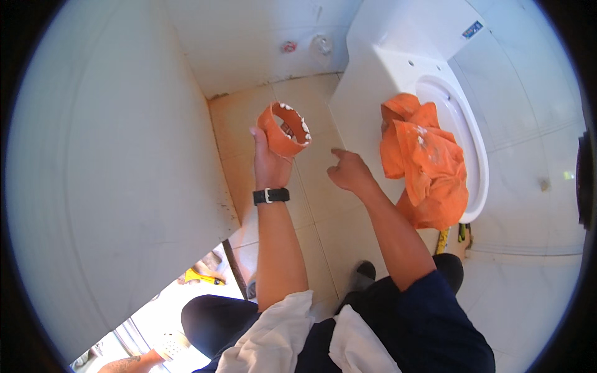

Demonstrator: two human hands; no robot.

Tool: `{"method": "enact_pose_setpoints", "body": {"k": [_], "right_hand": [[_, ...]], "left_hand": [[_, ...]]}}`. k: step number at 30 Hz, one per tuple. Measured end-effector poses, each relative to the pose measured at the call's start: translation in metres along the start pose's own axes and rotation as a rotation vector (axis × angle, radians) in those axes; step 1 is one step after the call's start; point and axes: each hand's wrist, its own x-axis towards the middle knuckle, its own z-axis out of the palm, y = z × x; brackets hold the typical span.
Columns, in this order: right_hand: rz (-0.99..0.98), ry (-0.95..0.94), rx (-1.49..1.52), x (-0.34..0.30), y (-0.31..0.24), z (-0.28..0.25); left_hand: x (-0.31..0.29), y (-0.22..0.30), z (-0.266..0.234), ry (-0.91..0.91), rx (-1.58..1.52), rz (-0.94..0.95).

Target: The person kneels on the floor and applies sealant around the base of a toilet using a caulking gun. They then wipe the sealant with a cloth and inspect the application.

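My left hand (271, 165) holds up a short, wide orange ring (277, 138) that looks like a cut piece of pipe. White lumps sit along the ring's rim, and its opening faces up and to the right. A black-banded wrist strap (272, 196) is around my left wrist. My right hand (352, 171) is to the right of the ring, apart from it. Its index finger stretches toward the ring while the other fingers curl, with nothing visible in them. Crumpled orange cloth (429, 168) with white smears hangs over the near side of a white toilet (476, 168), right of my right hand.
A pale panel (124, 155) stands close on my left. Beige tiles (317, 214) cover the floor. Yellow tools (443, 241) lie below the toilet's front, and another yellow tool (202, 277) lies beyond the panel's edge. Part of another person's limb (134, 363) shows at lower left.
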Motion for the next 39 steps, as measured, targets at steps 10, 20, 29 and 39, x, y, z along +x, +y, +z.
{"method": "enact_pose_setpoints", "body": {"k": [10, 20, 29, 39], "right_hand": [[-0.295, -0.258, 1.091, -0.049, -0.072, -0.056], [-0.442, -0.020, 0.455, -0.054, -0.064, -0.046], [-0.358, -0.076, 0.490, -0.061, -0.057, -0.050], [-0.319, -0.236, 0.252, -0.104, -0.071, -0.138]], "left_hand": [[-0.003, 0.006, 0.004, 0.126, -0.149, 0.015], [-0.003, 0.006, 0.004, 0.117, -0.164, 0.001], [-0.002, 0.004, 0.005, 0.155, -0.071, -0.025], [0.008, 0.003, -0.016, 0.094, -0.205, 0.015]]}}
